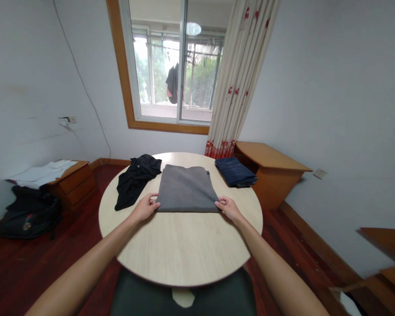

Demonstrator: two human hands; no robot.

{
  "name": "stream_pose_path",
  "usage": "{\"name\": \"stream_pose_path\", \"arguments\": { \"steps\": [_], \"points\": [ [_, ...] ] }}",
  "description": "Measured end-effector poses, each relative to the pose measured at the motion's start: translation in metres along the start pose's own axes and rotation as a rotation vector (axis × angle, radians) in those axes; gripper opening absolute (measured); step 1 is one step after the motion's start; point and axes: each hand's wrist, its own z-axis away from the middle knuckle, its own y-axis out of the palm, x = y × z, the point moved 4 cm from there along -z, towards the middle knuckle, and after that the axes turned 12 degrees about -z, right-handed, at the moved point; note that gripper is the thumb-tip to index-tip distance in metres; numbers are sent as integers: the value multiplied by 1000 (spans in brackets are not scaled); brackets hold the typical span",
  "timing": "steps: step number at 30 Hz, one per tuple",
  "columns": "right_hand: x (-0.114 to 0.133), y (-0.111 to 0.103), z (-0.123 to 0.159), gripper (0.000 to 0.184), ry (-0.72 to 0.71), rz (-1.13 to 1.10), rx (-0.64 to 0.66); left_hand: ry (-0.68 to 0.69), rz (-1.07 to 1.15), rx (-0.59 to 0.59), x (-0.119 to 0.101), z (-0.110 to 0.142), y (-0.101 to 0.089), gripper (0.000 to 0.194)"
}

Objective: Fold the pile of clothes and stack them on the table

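Observation:
A grey garment (187,188), folded into a flat, roughly square shape, lies in the middle of the round pale table (184,250). My left hand (146,207) pinches its near left corner, thumb on top. At the near right corner, my right hand (228,208) grips the cloth between thumb and fingers. The kind of garment cannot be made out. To its left lies a crumpled black garment (134,180), apart from my left hand. Dark blue folded clothes (235,172) rest at the table's right edge.
Behind the table are a window (177,66) and a flowered curtain (240,79). A wooden desk (270,162) stands at the back right. On the left are a low drawer cabinet (74,184) with papers on it and a black bag (29,215) on the floor.

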Motion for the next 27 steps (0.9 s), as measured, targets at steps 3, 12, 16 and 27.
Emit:
{"name": "stream_pose_path", "arguments": {
  "steps": [3, 12, 16, 27],
  "points": [
    [3, 2, 5, 49, 31, 42, -1, 20, -57, -27, -6, 2, 0, 52],
    [18, -1, 40, 48, 150, 63, 237, -111, 108, 273, -12, 47, -5, 53],
    [25, -5, 68, 45, 562, 83, 664, -237, 171, 610, 3, 75, -12, 63],
    [6, 38, -52, 34, 467, -46, -23, -476, 193, 87, -5, -51, -14, 55]
  ]
}}
